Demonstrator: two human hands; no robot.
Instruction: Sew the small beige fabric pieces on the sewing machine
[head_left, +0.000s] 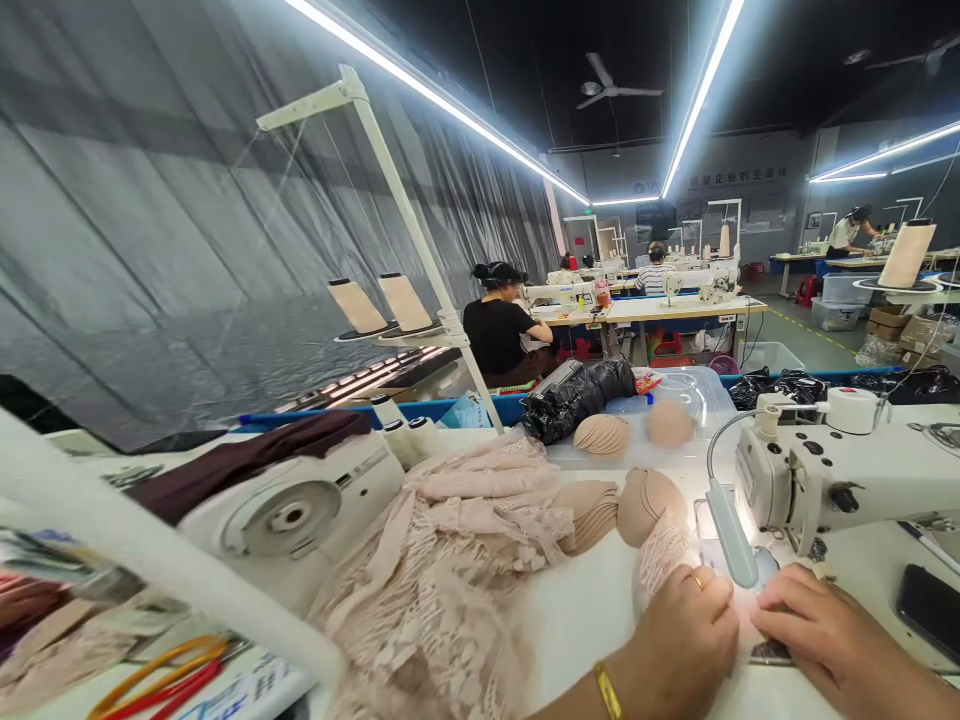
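Observation:
My left hand [684, 642], with a ring and a gold bracelet, has its fingers closed on a piece of pale pink lace fabric [663, 552] in front of the sewing machine [832, 480]. Opposite it, my right hand [829, 632] pinches the pale fabric's other edge, thumb and fingers together. A small lit lamp [731, 535] on a bent neck hangs just above the fingertips. The machine's needle area is mostly hidden by the lamp and glare. Beige moulded bra cups [651, 503] lie beyond my left hand, with a stack of further cups [591, 512] beside them.
A heap of beige lace [450, 580] covers the table to the left. A white thread-stand pole [172, 580] crosses the near left, by orange-handled scissors [161, 675]. A black phone [930, 612] lies at the right. A clear plastic bin [690, 400] stands behind; co-workers sit farther back.

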